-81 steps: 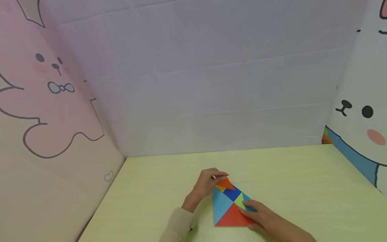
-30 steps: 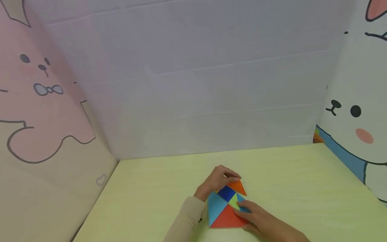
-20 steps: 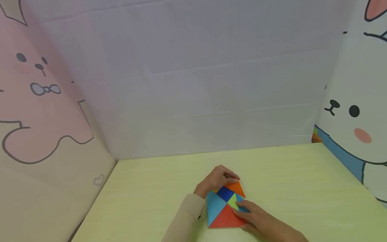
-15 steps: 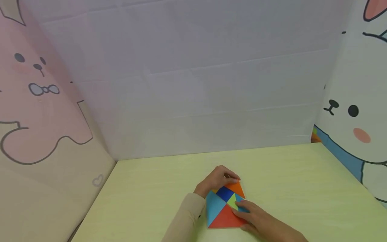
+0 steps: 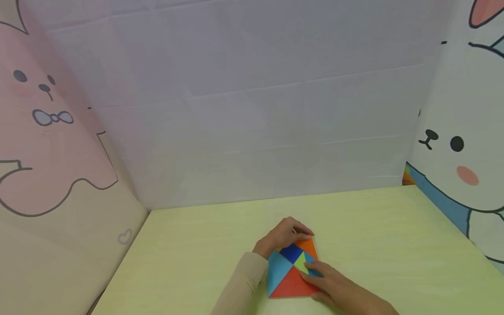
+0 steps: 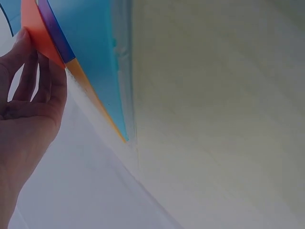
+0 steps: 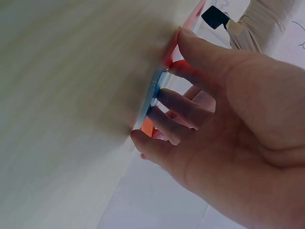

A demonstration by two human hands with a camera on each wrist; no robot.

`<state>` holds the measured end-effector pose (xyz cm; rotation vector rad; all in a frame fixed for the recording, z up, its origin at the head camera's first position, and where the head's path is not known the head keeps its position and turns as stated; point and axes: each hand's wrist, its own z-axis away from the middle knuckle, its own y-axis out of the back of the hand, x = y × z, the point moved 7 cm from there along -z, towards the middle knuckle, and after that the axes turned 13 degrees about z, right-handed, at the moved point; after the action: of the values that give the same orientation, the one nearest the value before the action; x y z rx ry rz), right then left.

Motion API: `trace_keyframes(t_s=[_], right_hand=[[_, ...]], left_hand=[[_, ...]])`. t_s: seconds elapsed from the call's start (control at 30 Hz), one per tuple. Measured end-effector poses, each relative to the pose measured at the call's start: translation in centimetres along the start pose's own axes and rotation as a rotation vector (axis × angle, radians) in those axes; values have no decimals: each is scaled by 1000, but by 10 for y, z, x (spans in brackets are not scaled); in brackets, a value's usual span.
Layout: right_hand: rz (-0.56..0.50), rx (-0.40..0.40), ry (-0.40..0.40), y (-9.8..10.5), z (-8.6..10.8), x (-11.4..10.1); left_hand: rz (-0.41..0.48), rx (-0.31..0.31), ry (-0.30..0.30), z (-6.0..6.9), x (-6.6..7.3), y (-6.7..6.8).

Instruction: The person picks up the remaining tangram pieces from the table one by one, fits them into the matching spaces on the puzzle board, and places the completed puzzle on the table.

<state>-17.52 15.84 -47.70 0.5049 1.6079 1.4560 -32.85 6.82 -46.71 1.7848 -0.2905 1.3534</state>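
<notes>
A tangram of flat coloured pieces lies on the table. My left hand pinches the orange triangle by its far edge; the triangle sits at the upper right beside the dark blue piece. The left wrist view shows thumb and fingertips on that orange piece. My right hand rests on the tangram's right side, fingers spread over the green piece and small blue piece, thumb at the near right corner. Nearer me lie a light blue triangle and a red triangle. My left hand mostly hides a yellow piece.
The pale yellow-green table surrounds the tangram. A plain whitish cloth wall stands behind, with a pink cartoon figure on the left wall and a white one on the right.
My left hand has moved right with the orange triangle, from above the yellow and dark blue pieces to the upper right, where it lies flatter. The right hand keeps its place on the tangram.
</notes>
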Motion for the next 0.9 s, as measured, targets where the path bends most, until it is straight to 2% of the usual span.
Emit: trace_keyframes(t_s=[0.3, 0.53, 0.67, 0.9], right_hand=[[4, 3, -2, -1, 0, 0], [21, 26, 20, 0, 0, -1], [5, 8, 2, 0, 0, 0], [15, 20, 17, 0, 1, -1]], left_hand=[[-23, -2, -11, 0, 0, -5], [-68, -57, 44, 4, 0, -10], [-107, -79, 33, 7, 4, -12], [-160, -93, 17, 10, 7, -14]])
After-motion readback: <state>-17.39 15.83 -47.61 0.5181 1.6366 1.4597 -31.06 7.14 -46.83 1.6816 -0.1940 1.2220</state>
